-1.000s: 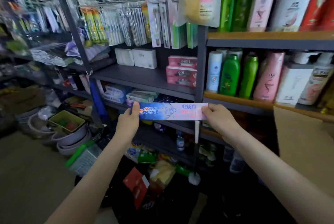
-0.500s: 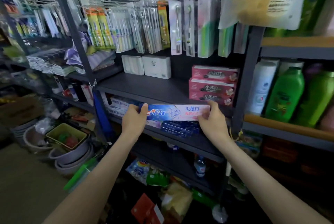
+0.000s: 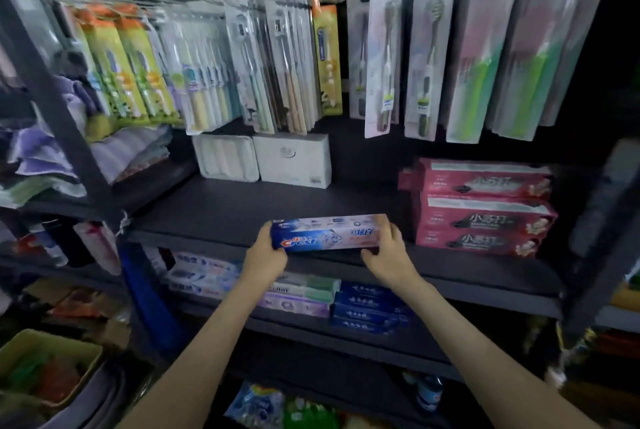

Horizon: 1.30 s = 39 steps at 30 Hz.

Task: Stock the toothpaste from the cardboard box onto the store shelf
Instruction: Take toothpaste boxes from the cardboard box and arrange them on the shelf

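Observation:
A long blue-and-pink Crest toothpaste box (image 3: 327, 232) lies lengthwise at the front edge of the dark shelf (image 3: 225, 207). My left hand (image 3: 266, 252) grips its left end and my right hand (image 3: 388, 252) grips its right end, fingers curled around the box. Whether the box rests on the shelf board or hovers just above it I cannot tell. To its right stands a stack of three red toothpaste boxes (image 3: 481, 210). The cardboard box is out of view.
Two white boxes (image 3: 263, 162) stand at the back of the same shelf. Packaged toothbrushes (image 3: 381, 54) hang on hooks above. The shelf below holds several toothpaste boxes (image 3: 363, 304). Folded cloths (image 3: 114, 148) lie on the left rack, and a basket (image 3: 48, 356) sits low left.
Both hands have carried the Crest box up from below shelf level to the front edge of the middle shelf. The view has moved closer to the shelves.

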{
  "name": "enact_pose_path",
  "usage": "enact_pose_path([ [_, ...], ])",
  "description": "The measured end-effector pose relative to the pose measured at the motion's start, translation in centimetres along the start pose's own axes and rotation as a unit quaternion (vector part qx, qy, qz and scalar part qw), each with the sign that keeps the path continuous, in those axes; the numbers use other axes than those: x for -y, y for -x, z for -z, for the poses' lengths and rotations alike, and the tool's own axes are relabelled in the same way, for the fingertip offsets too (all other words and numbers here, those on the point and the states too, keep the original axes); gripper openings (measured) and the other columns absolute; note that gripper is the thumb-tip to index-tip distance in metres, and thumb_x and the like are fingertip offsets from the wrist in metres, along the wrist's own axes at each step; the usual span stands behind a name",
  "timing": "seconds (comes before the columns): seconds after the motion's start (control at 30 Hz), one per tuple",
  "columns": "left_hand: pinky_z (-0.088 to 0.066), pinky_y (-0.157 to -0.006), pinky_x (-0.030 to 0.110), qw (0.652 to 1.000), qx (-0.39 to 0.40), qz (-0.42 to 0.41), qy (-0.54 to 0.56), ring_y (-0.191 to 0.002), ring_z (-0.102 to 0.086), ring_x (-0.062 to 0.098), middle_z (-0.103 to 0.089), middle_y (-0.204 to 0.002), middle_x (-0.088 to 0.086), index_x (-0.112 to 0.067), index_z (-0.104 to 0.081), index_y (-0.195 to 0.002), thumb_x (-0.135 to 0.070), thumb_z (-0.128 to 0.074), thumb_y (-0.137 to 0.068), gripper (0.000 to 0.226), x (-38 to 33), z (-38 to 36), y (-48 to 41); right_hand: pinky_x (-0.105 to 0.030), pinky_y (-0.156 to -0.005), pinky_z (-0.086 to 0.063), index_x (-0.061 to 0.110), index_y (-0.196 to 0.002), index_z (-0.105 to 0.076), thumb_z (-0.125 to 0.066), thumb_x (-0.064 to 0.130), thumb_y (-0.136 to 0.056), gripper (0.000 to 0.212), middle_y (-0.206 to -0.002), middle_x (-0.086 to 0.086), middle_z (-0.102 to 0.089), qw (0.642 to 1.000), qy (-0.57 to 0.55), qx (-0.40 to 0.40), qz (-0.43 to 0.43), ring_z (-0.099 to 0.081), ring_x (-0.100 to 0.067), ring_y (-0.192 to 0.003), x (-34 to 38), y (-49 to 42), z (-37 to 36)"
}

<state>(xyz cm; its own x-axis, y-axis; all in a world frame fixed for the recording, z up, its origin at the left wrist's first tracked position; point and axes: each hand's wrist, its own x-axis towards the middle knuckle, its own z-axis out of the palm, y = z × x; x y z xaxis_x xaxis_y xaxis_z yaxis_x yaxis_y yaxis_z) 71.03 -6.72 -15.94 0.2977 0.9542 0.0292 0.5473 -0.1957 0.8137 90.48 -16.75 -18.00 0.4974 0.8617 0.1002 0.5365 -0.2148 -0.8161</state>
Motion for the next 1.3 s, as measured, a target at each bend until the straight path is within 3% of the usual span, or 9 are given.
enact_pose_path([
  [0.17,-0.042,-0.075,0.029,0.992,0.111,-0.043,-0.045,-0.098,-0.058,0.021,-0.058,-0.124,0.004,-0.032,-0.033,-0.144,-0.004,-0.039,-0.091,0.06,0.7,-1.6,-8.9,-0.019,-0.092,-0.03,0.015,-0.151,-0.011,-0.053,0.005,-0.092,0.073,-0.153,-0.016,-0.008,0.998,0.025,-0.043,-0.047,-0.03,-0.031,-0.133,-0.8,-5.6,-2.0],
  [0.27,-0.045,-0.094,0.036,0.978,0.157,-0.087,-0.109,-0.112,-0.055,0.032,-0.049,-0.136,0.006,-0.041,-0.021,-0.15,-0.003,-0.038,-0.089,0.073,0.2,-3.5,-12.0,-0.029,-0.11,-0.025,0.019,-0.153,-0.005,-0.049,0.003,-0.094,0.075,-0.157,-0.018,0.012,0.995,0.06,-0.044,-0.072,-0.007,-0.034,-0.146,-1.5,-7.7,-2.2],
  [0.37,-0.04,-0.1,0.037,0.964,0.162,-0.137,-0.162,-0.119,-0.05,0.033,-0.041,-0.143,0.008,-0.04,-0.024,-0.15,-0.006,-0.037,-0.092,0.068,-0.4,-5.2,-14.0,-0.035,-0.118,-0.014,0.016,-0.153,-0.004,-0.047,0.001,-0.093,0.076,-0.156,-0.016,0.024,0.986,0.108,-0.075,-0.1,0.008,-0.033,-0.147,-1.7,-9.2,-2.0],
  [0.47,-0.036,-0.106,0.042,0.958,0.147,-0.157,-0.19,-0.13,-0.041,0.034,-0.031,-0.151,0.014,-0.036,-0.023,-0.151,-0.011,-0.038,-0.096,0.063,-0.2,-6.0,-14.7,-0.033,-0.116,0.002,0.008,-0.152,-0.012,-0.049,0.003,-0.091,0.071,-0.156,-0.018,0.019,0.973,0.199,-0.106,-0.049,0.013,-0.034,-0.145,-1.3,-9.0,-1.9],
  [0.6,-0.011,-0.119,0.045,0.957,0.106,-0.175,-0.207,-0.147,-0.008,0.035,-0.001,-0.16,0.019,-0.03,-0.011,-0.154,-0.022,-0.039,-0.102,0.06,-0.8,-5.4,-11.4,-0.031,-0.115,-0.015,0.007,-0.149,-0.025,-0.049,0.003,-0.092,0.062,-0.157,-0.012,-0.014,0.968,0.223,-0.113,0.036,-0.012,-0.028,-0.142,0.6,-5.2,-1.7],
  [0.73,-0.03,-0.113,0.039,0.946,0.105,-0.288,-0.104,-0.141,-0.028,0.027,-0.023,-0.157,0.01,-0.022,-0.033,-0.149,-0.025,-0.044,-0.101,0.049,-2.3,-5.7,-3.6,-0.023,-0.095,-0.04,0.007,-0.133,-0.048,-0.055,0.006,-0.091,0.043,-0.127,-0.004,-0.051,0.952,0.25,-0.134,0.114,-0.042,-0.015,-0.116,1.3,1.5,0.1],
  [0.9,-0.04,-0.101,0.026,0.905,0.202,-0.372,-0.044,-0.128,-0.046,0.014,-0.041,-0.145,-0.004,-0.019,-0.042,-0.143,-0.029,-0.044,-0.1,0.044,-4.7,-8.7,5.0,-0.009,-0.082,-0.032,0.011,-0.118,-0.057,-0.059,0.011,-0.091,0.027,-0.102,0.011,-0.045,0.947,0.278,-0.136,0.09,-0.045,-0.004,-0.097,0.3,9.4,4.4],
  [1.17,-0.05,-0.084,0.035,0.855,0.281,-0.435,-0.04,-0.109,-0.055,0.017,-0.055,-0.124,-0.003,-0.021,-0.051,-0.132,-0.031,-0.043,-0.101,0.033,-11.1,-15.2,17.2,-0.012,-0.077,-0.031,0.01,-0.109,-0.06,-0.062,0.005,-0.085,0.024,-0.094,0.007,-0.049,0.927,0.312,-0.202,0.04,-0.049,-0.013,-0.092,-2.5,21.0,14.1],
  [1.3,-0.05,-0.086,0.033,0.84,0.288,-0.459,-0.032,-0.111,-0.055,0.014,-0.051,-0.132,-0.008,-0.025,-0.046,-0.137,-0.035,-0.041,-0.101,0.038,-16.0,-19.1,25.7,-0.024,-0.084,-0.046,0.008,-0.11,-0.061,-0.065,0.003,-0.085,0.026,-0.103,0.0,-0.057,0.906,0.311,-0.285,0.034,-0.058,-0.019,-0.097,-4.4,29.4,21.1],
])
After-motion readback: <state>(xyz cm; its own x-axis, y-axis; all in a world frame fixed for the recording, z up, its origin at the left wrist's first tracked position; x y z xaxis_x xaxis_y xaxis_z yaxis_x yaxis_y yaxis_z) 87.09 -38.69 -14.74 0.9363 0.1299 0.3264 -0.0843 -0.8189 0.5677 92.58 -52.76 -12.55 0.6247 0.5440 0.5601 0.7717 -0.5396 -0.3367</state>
